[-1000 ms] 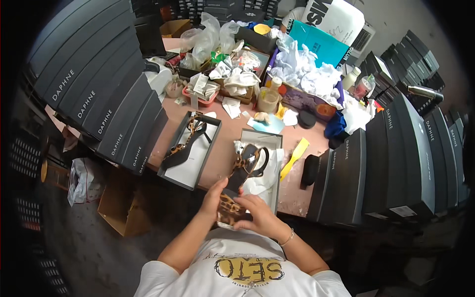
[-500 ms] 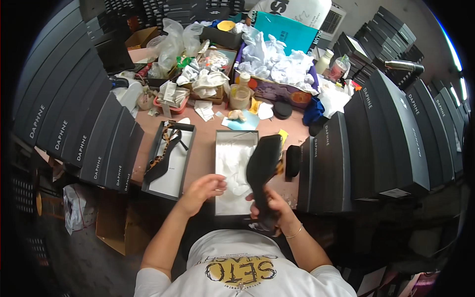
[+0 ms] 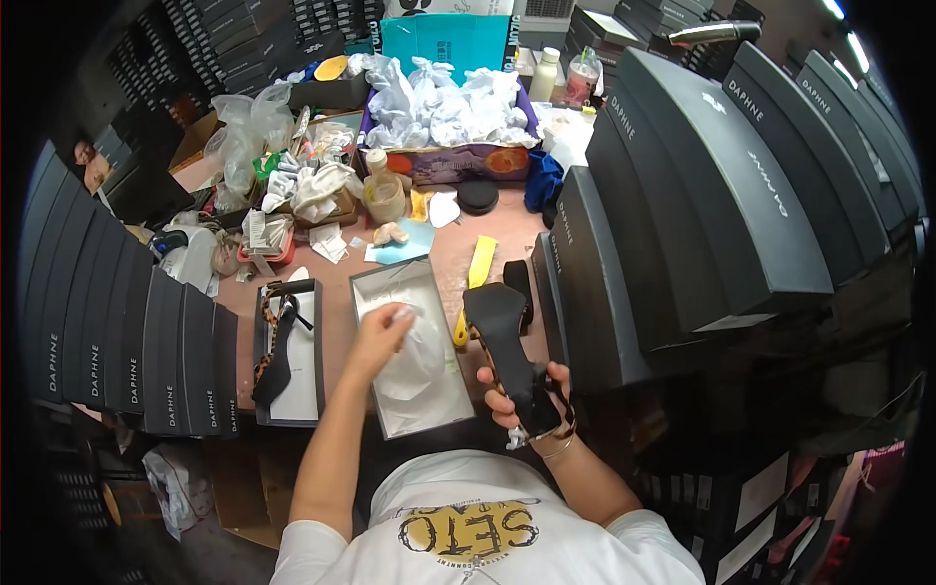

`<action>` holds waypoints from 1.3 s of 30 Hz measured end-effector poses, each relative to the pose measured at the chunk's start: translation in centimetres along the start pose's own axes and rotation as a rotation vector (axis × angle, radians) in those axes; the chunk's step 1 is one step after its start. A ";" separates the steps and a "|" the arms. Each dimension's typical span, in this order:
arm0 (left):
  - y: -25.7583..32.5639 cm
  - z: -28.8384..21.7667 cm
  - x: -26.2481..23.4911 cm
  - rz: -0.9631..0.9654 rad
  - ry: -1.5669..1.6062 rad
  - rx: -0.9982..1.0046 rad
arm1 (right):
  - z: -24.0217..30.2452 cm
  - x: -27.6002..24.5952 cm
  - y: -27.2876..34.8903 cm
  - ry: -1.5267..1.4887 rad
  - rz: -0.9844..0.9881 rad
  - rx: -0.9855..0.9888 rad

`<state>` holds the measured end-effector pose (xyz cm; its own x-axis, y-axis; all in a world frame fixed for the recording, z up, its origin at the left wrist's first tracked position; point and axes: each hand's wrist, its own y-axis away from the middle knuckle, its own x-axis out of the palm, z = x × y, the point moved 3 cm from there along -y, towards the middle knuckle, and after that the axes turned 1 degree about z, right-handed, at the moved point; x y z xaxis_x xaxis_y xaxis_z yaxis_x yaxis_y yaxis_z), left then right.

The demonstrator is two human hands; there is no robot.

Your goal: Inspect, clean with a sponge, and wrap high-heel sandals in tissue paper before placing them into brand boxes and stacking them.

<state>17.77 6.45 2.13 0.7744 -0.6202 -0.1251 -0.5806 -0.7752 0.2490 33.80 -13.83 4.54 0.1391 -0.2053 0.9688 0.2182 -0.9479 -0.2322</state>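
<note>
A black-soled high-heeled sandal (image 3: 502,331) with leopard-print trim is in my right hand (image 3: 546,395), its sole facing up. The fingers wrap round the heel end, and the toe points away from me. My left hand (image 3: 383,336) is closed over a grey shoe box (image 3: 429,426), pinching white tissue paper (image 3: 414,366) that lies crumpled inside it. That box sits at a slant on the table before me. To its left, another shoe box (image 3: 317,370) holds a similar leopard-strapped sandal (image 3: 278,361), lying on its side.
Stacks of dark shoe boxes flank me on the left (image 3: 127,331) and right (image 3: 663,195). Beyond the open box are a yellow-handled tool (image 3: 481,261), a black round lid (image 3: 478,197), a glue bottle (image 3: 383,190) and a purple carton (image 3: 448,164) heaped with white paper.
My left hand has moved forward and closed on the tissue paper, and the open box has turned askew. My right hand keeps the sandal, with more of its sole facing up. The view has shifted right.
</note>
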 end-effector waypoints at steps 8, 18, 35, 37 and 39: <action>6.7 -9.2 -7.3 -0.136 0.283 0.474 | -1.0 -0.8 -1.8 -0.028 -0.024 -0.044; 10.8 -1.0 2.6 0.266 -0.800 0.481 | -1.7 0.7 -3.1 0.025 -0.084 -0.047; 14.3 -6.9 5.9 -0.110 -0.360 0.678 | -2.9 -1.1 -2.7 0.013 -0.078 0.037; 14.6 -6.7 6.0 -0.108 -0.362 0.681 | -3.3 -0.5 -2.6 -0.008 -0.048 0.066; 14.9 -6.6 6.1 -0.115 -0.363 0.681 | -3.7 -0.1 -2.4 -0.030 -0.054 0.090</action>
<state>15.53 -8.12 11.45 0.7764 -0.4412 -0.4501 -0.6193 -0.6670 -0.4143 29.69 -12.38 5.30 0.1538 -0.1457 0.9773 0.3118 -0.9314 -0.1879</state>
